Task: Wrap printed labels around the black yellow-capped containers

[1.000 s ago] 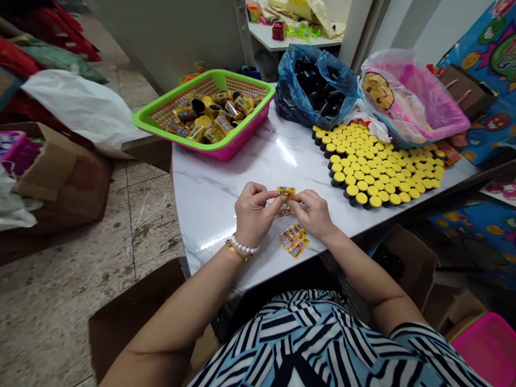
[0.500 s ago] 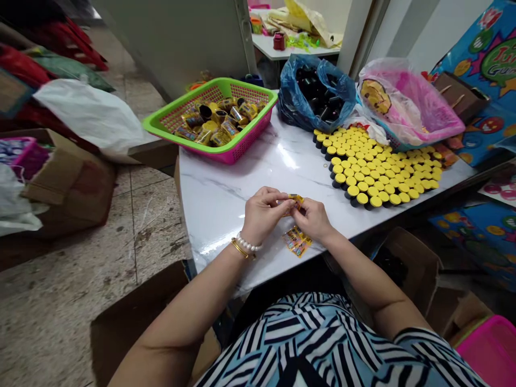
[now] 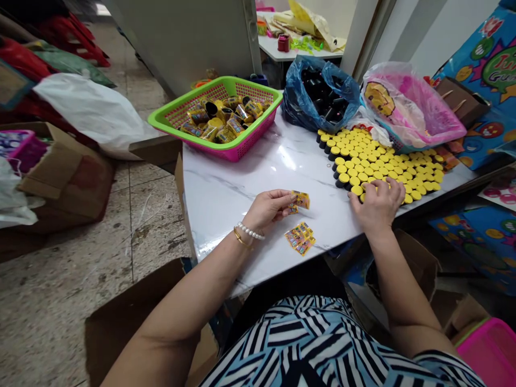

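My left hand (image 3: 269,208), wearing a pearl bracelet and a gold bangle, is pinched closed on a small yellow printed label (image 3: 301,200) above the table. A second piece of the same print shows under its fingertips. Just below lies a loose fan of similar labels (image 3: 300,238) on the tabletop. My right hand (image 3: 378,207) reaches over the near edge of a block of small black containers with yellow caps (image 3: 371,156). Its fingers are bent but spread over the front caps, with the thumb at the left; the palm side is hidden.
On the white marbled table (image 3: 258,177), a green and pink basket (image 3: 231,146) holds yellow-labelled containers. A blue bag (image 3: 296,102) of black containers and a pink basket (image 3: 437,115) in clear plastic stand at the back. Cardboard boxes (image 3: 72,166) are on the floor at left.
My right hand has left the label and moved right to the yellow-capped containers. My left hand keeps hold of the label, now in plainer sight.
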The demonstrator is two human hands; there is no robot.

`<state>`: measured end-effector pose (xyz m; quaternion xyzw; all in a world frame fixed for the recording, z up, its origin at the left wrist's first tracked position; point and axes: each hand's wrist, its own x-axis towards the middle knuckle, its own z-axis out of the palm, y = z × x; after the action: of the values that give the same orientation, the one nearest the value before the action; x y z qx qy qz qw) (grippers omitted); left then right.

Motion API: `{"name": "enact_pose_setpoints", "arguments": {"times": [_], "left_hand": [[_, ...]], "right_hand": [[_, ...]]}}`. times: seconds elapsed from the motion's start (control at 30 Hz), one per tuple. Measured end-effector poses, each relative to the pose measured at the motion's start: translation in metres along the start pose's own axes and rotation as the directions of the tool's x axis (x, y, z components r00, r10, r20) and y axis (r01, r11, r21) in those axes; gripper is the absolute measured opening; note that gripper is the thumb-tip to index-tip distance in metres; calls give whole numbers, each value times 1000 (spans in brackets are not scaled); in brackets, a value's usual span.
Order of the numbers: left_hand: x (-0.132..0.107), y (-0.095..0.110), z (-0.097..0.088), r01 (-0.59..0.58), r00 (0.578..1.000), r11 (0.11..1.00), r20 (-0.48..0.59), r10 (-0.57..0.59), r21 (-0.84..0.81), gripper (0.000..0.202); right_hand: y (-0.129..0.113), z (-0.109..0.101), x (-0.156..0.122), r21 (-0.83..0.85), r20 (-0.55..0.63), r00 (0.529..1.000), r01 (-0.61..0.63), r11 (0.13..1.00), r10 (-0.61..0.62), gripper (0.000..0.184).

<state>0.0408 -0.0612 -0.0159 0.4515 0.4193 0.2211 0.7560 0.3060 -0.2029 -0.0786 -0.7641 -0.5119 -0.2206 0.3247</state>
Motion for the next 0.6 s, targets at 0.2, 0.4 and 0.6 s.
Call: {"name": "enact_pose_setpoints", "arguments": {"times": [0.2,0.4,0.6], "left_hand": [[-1,5,-1,102,994,986,50,-96,-130,21],[4,1,-3,132,990,976,68,-122,-175,21],[6,0,-3,149,985,962,117,-125,-229,24]], "right_hand": [[-14,1,2,229,94,996,-23,973,1,21],[-76,-7,7,865,413,888,-452,218,202,46],[-102,11,3,797,603,782,-596,-95,160,34]]}}
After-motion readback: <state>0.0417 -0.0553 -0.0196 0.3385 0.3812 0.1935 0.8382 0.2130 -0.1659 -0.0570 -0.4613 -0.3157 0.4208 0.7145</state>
